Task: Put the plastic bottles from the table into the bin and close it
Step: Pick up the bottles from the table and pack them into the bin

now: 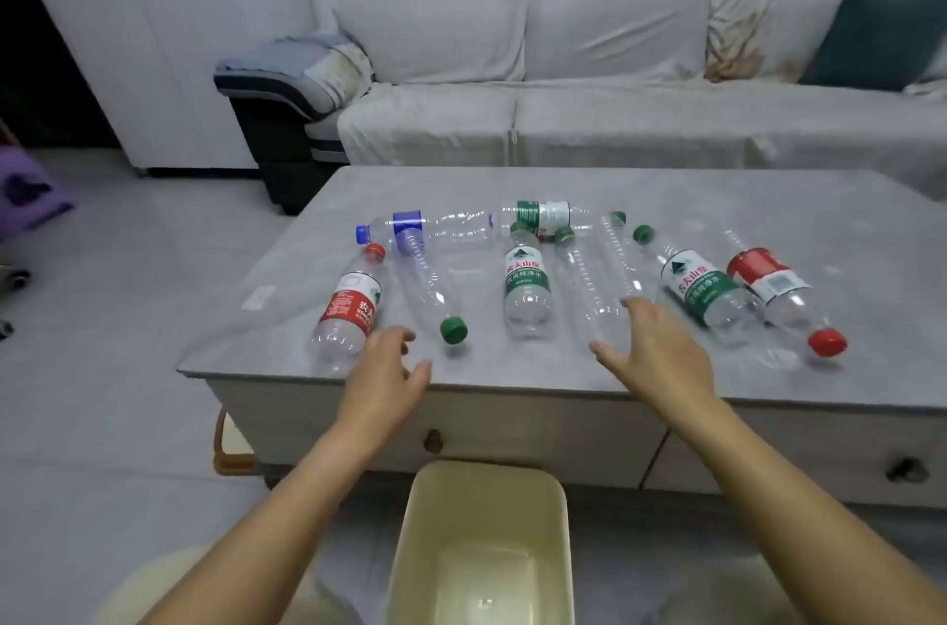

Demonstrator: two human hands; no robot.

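Observation:
Several empty plastic bottles lie on the grey table [563,183]. A red-labelled bottle [351,306] lies at the left, beside a clear bottle with a green cap [428,288]. A green-labelled bottle [528,288] rests in the middle. Two clear bottles [589,286] lie right of it. Further right are another green-labelled bottle [699,283] and a red-capped bottle [784,296]. My left hand [384,368] hovers open just right of the red-labelled bottle's base. My right hand [656,347] is open over the ends of the clear bottles. A cream bin [481,496] stands open below the table, empty.
A blue-capped bottle [425,227] and one more green-labelled bottle [543,214] lie at the back of the row. A light sofa [563,112] stands behind the table. The table has drawers with knobs [433,441]. A purple object [25,194] sits on the floor at the left.

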